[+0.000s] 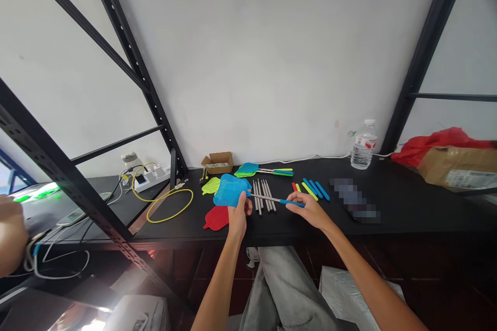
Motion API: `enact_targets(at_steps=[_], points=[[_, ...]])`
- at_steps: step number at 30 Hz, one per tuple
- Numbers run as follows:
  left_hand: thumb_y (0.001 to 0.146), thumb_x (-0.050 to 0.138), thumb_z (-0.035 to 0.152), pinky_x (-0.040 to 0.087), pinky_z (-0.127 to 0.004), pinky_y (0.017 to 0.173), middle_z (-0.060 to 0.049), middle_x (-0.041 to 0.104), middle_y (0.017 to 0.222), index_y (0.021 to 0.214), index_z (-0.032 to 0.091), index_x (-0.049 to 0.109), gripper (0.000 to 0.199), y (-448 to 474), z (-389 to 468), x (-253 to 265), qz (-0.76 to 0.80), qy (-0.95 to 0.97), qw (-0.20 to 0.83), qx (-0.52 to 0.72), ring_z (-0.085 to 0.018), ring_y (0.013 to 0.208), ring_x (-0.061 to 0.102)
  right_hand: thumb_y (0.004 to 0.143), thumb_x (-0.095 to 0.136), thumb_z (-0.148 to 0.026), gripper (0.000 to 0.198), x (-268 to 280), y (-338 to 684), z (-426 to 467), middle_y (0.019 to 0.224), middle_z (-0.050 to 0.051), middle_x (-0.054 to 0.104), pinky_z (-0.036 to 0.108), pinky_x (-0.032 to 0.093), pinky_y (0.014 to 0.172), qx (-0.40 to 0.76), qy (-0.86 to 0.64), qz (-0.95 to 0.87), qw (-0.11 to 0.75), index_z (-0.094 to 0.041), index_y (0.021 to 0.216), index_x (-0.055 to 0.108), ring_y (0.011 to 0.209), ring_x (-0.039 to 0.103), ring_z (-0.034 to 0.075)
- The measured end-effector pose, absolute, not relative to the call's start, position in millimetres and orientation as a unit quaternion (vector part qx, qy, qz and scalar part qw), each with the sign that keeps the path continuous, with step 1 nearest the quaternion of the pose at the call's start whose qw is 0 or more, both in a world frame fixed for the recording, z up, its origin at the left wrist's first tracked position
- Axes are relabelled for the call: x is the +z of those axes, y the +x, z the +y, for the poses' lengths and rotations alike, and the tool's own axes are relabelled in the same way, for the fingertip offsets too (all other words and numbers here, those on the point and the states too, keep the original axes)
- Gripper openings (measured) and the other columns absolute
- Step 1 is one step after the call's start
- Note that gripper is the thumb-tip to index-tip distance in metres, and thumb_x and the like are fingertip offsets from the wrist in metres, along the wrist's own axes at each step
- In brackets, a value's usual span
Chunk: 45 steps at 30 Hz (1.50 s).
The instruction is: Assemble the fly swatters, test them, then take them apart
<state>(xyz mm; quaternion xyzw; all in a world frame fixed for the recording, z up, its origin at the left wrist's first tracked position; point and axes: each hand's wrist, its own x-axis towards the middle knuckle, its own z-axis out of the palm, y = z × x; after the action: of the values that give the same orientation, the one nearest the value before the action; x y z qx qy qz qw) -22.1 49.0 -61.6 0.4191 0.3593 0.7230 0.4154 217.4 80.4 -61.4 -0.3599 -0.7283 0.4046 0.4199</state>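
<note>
My left hand point(238, 213) pinches the edge of a blue fly swatter head point(231, 190) above the black table point(407, 207). My right hand point(306, 208) grips the blue handle point(293, 202) at the other end of its thin metal rod. Beneath the rod lie several loose metal rods point(264, 195). A red swatter head point(216, 217) and a yellow-green one point(211, 185) rest just left of my left hand. Loose coloured handles point(312, 189) in red, yellow and blue lie right of the rods. Finished swatters point(261, 170) are stacked further back.
A small cardboard box point(218, 161) and a water bottle point(363, 146) stand by the wall. A yellow cable loop point(171, 205) and a power strip point(149, 176) lie left. A red bag point(435, 142) on a parcel point(454, 168) sits right. Another person's hand point(11, 235) shows far left.
</note>
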Motion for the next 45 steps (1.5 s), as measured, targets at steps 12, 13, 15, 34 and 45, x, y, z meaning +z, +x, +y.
enact_targets(at_steps=[12, 13, 15, 34, 45], points=[[0.083, 0.062, 0.056, 0.027, -0.019, 0.04, 0.002, 0.051, 0.046, 0.106, 0.011, 0.069, 0.051, -22, 46, -58, 0.389, 0.466, 0.425, 0.672, -0.008, 0.041, 0.04, 0.088, 0.056, -0.052, 0.036, -65, 219, 83, 0.059, 0.0, 0.058, 0.028, 0.041, 0.066, 0.403, -0.352, -0.742, 0.404, -0.019, 0.076, 0.062, 0.063, 0.055, 0.016], [0.083, 0.063, 0.056, 0.028, -0.019, 0.04, 0.002, 0.051, 0.045, 0.106, 0.011, 0.07, 0.051, -22, 46, -57, 0.389, 0.465, 0.43, 0.669, -0.008, 0.04, 0.04, 0.09, 0.053, -0.054, 0.039, -65, 220, 83, 0.057, 0.0, 0.057, 0.029, 0.041, 0.067, 0.404, -0.35, -0.744, 0.402, -0.019, 0.072, 0.06, 0.064, 0.056, 0.017], [0.082, 0.064, 0.055, 0.029, -0.02, 0.04, 0.002, 0.051, 0.045, 0.106, 0.011, 0.07, 0.051, -21, 45, -56, 0.387, 0.465, 0.443, 0.662, -0.008, 0.04, 0.041, 0.092, 0.047, -0.057, 0.047, -66, 219, 83, 0.05, 0.0, 0.054, 0.029, 0.042, 0.068, 0.406, -0.352, -0.745, 0.395, -0.02, 0.065, 0.057, 0.064, 0.057, 0.018], [0.081, 0.066, 0.052, 0.037, -0.022, 0.049, 0.0, 0.059, 0.06, 0.096, 0.013, 0.069, 0.042, -26, 51, -58, 0.342, 0.372, 0.457, 0.732, -0.007, 0.046, 0.045, 0.084, 0.06, -0.053, 0.04, -81, 218, 95, 0.079, 0.006, 0.067, 0.028, 0.044, 0.057, 0.421, -0.389, -0.685, 0.451, -0.018, 0.104, 0.066, 0.073, 0.063, 0.021], [0.087, 0.057, 0.056, 0.035, -0.023, 0.048, -0.002, 0.062, 0.06, 0.103, 0.013, 0.066, 0.047, -25, 48, -59, 0.358, 0.44, 0.449, 0.691, -0.009, 0.045, 0.046, 0.09, 0.049, -0.056, 0.045, -73, 220, 90, 0.057, 0.001, 0.058, 0.026, 0.031, 0.046, 0.405, -0.4, -0.705, 0.423, -0.016, 0.086, 0.069, 0.046, 0.042, 0.012]])
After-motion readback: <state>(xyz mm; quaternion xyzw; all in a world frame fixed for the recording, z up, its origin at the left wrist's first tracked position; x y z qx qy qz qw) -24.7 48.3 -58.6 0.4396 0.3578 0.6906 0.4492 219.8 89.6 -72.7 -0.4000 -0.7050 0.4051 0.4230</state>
